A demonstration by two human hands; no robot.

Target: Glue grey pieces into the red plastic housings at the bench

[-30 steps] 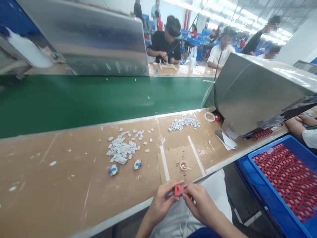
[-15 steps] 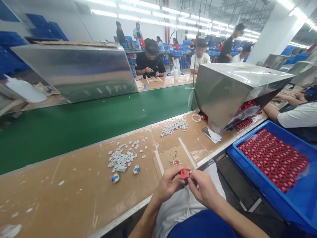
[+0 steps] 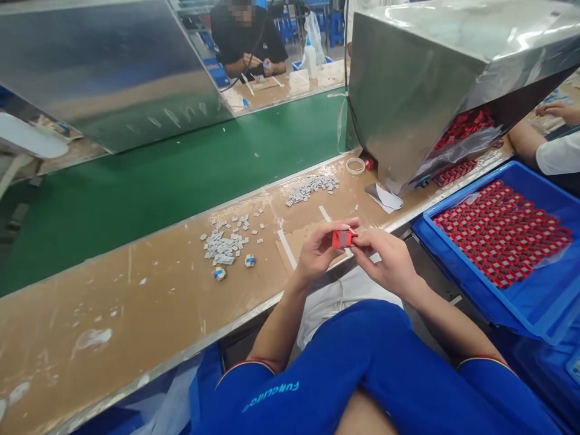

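Note:
Between my two hands is a small red block-like part with a grey strip across it (image 3: pixel 343 239). My left hand (image 3: pixel 316 249) grips its left side, thumb below and fingers above. The fingers of my right hand (image 3: pixel 385 257) pinch its right end. Both hands are just over the front edge of the bench, above a cardboard mat (image 3: pixel 299 244) with white strips. To the left lie a pile of small grey tiles (image 3: pixel 224 246) and two small cream pieces with blue bands, one piece (image 3: pixel 219 273) nearer the pile and another piece (image 3: pixel 250 260) to its right.
A second heap of grey tiles (image 3: pixel 312 190) lies behind the mat, near a tape ring (image 3: pixel 356 166) and a folded sheet (image 3: pixel 385 198). A green conveyor belt (image 3: pixel 181 175) runs behind. At right are a metal hood (image 3: pixel 408 90) and a blue tray (image 3: pixel 512 308) of red parts. Co-workers sit across and at right.
The view has tilted down, so more of my blue shirt shows. Both hands still hold the red part, which now appears higher in view and turned, its grey strip facing me.

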